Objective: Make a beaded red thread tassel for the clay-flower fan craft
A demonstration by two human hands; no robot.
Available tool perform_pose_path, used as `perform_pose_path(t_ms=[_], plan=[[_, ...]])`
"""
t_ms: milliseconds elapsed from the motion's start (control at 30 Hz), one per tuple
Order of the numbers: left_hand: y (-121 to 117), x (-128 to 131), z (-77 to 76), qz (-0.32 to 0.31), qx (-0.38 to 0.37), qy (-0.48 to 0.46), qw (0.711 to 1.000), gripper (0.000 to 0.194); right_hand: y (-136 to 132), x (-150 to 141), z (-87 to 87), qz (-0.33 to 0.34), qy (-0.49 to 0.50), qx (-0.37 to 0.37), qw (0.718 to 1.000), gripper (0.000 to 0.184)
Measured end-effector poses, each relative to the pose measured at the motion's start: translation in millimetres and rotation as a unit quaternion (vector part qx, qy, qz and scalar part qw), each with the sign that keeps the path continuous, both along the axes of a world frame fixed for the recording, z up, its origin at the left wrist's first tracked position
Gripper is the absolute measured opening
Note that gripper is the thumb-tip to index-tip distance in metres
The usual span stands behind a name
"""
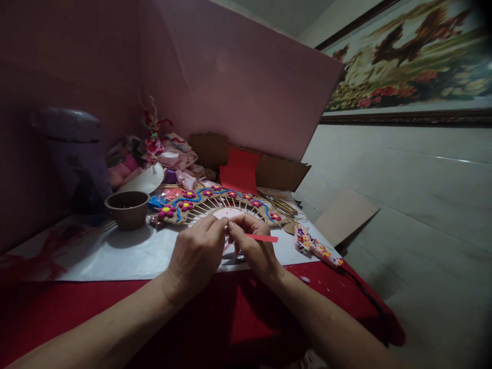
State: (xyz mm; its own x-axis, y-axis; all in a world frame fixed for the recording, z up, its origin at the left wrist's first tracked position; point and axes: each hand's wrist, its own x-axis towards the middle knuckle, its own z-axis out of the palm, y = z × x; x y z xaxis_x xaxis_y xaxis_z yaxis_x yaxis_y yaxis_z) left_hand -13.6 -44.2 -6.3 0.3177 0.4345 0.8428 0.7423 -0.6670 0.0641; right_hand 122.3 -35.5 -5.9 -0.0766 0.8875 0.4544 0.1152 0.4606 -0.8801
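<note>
My left hand [196, 248] and my right hand [257, 248] meet over the front of the table, fingertips pinched close together. A narrow red paper strip [265, 238] sticks out to the right from my right hand, which is closed on it. Whatever lies between the left fingertips is too small to make out. Just behind my hands is a fan-shaped craft piece with a burlap band [209, 193], carrying magenta-and-yellow flowers, a wavy blue cord and thin sticks that spread from a pale centre [226, 212]. My fingers hide part of its lower side.
A brown bowl [127, 218] stands left, before a dark-topped appliance [73, 154]. A flower-patterned glue gun [317, 247] lies right, its cord trailing over the edge. Scissors [282, 206], red paper [239, 171], cardboard [282, 174] and a paper plate [144, 179] sit behind.
</note>
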Motion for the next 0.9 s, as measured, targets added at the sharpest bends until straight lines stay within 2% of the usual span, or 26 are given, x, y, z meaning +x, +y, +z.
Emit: perform_pose_path(t_ms=[200,367,533,733,900], plan=[[2.1,0.1,-0.3,-0.049,-0.024,-0.085,0.995,0.015,0.7,3.5,-1.3,-0.051,-0.080,0.088,0.992,0.011],[4.9,-1.9,1.5,-0.077,-0.055,-0.151,0.984,0.011,-2.9,4.9,0.3,-0.051,-0.124,0.139,0.981,0.010],[5.6,-3.5,5.4,-0.087,-0.086,-0.184,0.975,0.009,-2.8,5.7,1.0,-0.034,-0.124,0.141,0.982,0.010],[8.9,-3.6,5.4,-0.122,-0.197,-0.253,0.939,0.010,-3.1,5.1,2.2,-0.012,-0.116,0.143,0.983,0.009],[9.1,-2.8,6.9,-0.133,-0.231,-0.250,0.931,0.011,-5.1,4.2,4.6,-0.009,-0.110,0.125,0.986,0.009]])
